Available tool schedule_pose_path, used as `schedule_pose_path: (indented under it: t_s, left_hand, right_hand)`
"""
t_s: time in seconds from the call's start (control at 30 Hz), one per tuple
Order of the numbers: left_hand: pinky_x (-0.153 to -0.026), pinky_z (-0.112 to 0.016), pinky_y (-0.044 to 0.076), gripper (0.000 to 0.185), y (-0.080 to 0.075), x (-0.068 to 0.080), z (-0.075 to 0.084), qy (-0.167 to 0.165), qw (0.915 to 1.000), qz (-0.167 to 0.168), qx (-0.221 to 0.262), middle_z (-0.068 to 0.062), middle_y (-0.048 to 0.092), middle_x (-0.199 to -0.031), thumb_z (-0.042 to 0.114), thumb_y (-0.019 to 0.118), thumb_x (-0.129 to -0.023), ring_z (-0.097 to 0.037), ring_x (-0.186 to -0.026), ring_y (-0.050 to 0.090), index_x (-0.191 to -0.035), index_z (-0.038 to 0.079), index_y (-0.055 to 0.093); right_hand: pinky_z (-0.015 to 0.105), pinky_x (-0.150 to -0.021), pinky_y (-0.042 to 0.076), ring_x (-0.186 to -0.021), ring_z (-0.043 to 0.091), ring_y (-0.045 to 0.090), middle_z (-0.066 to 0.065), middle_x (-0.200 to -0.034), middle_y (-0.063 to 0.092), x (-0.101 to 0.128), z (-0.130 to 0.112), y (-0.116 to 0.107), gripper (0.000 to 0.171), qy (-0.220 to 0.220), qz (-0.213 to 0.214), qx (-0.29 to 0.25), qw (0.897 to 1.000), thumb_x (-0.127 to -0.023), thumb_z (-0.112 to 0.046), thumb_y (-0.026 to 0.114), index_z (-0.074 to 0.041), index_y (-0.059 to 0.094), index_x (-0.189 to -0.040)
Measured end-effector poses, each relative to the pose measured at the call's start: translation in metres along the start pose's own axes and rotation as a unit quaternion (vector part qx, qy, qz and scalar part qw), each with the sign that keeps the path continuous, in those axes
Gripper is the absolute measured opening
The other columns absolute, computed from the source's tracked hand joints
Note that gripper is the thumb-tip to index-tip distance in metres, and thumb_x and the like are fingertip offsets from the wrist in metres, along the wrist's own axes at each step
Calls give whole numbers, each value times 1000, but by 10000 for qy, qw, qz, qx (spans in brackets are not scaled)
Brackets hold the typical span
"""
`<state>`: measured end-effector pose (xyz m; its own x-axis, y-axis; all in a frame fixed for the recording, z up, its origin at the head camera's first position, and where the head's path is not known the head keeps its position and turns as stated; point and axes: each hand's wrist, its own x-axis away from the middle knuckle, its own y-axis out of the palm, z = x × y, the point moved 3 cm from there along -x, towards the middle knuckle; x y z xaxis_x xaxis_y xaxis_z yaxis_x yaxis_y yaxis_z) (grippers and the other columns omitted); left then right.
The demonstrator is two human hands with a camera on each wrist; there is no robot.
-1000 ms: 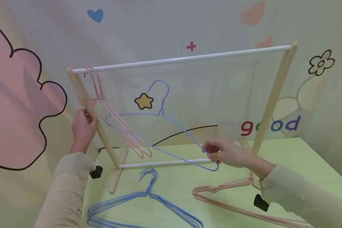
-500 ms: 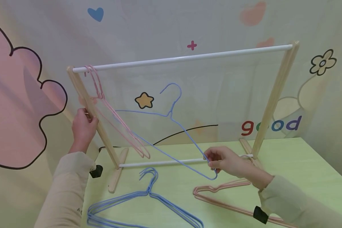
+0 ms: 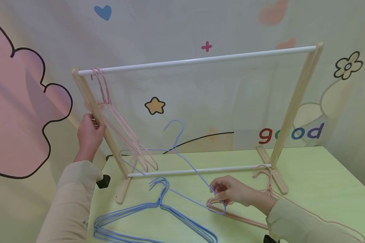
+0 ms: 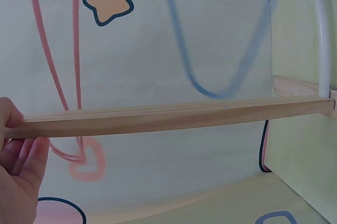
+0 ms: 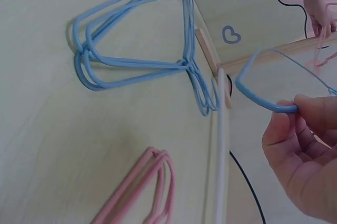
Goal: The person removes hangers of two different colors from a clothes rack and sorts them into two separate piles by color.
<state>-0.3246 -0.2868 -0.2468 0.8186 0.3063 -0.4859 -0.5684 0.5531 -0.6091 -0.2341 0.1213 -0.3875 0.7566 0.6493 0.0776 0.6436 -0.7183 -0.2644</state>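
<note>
My left hand (image 3: 91,138) grips the left wooden post (image 3: 114,152) of a small clothes rack, fingers and thumb around it in the left wrist view. My right hand (image 3: 235,192) pinches a blue clothes hanger (image 3: 197,172) near its lower right corner, thumb against fingertips. The held hanger is tilted, its hook up and well below the top rod (image 3: 197,61). Two pink hangers (image 3: 107,96) hang at the rod's left end. On the table lies a stack of blue hangers (image 3: 159,204), overlapped by the held one in the head view.
More pink hangers (image 3: 243,219) lie at the right of the table (image 3: 316,182), partly behind my right hand and sleeve. The rack's right post (image 3: 295,108) and lower white rod (image 3: 197,171) frame the work area. A printed cloth hangs behind.
My right hand has lowered the blue hanger toward the table and slightly left, after its hook shifted right a moment earlier. My left hand stays on the post.
</note>
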Motion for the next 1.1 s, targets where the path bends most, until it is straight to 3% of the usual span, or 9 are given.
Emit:
schedule_pose_path:
  t_s: [0.3,0.53,0.7,1.1]
  left_hand:
    - [-80,-44,42,36,0,0,0,8,10000,-2,2,-20,54,-103,16,42,-84,-31,-92,54,-115,-2,41]
    - [-79,-45,42,36,0,0,0,-3,10000,-19,-18,-20,53,-104,18,42,-85,-31,-92,53,-115,-2,41]
    - [-79,-45,43,36,0,0,-1,8,10000,30,-29,-20,54,-103,18,42,-85,-31,-92,53,-115,-2,41]
    - [-80,-44,42,36,0,0,1,-67,10000,-21,-2,-20,54,-103,18,42,-86,-31,-92,53,-115,-2,41]
  right_hand:
    - [19,-48,40,-56,7,46,-2,-70,46,-5,20,26,12,152,-789,-470,9957,-80,6,52,10,50,-91]
    - [19,-48,42,-54,6,47,-3,-68,46,-8,31,43,24,252,-1332,-587,9890,-78,8,52,19,45,-98]
    - [19,-46,41,-51,6,45,-2,-66,46,-11,40,55,19,174,-1345,-301,9903,-76,9,53,14,51,-94]
    - [18,-45,41,-48,6,45,-2,-66,47,-14,65,75,23,600,-1187,-780,9880,-72,11,52,15,52,-95]
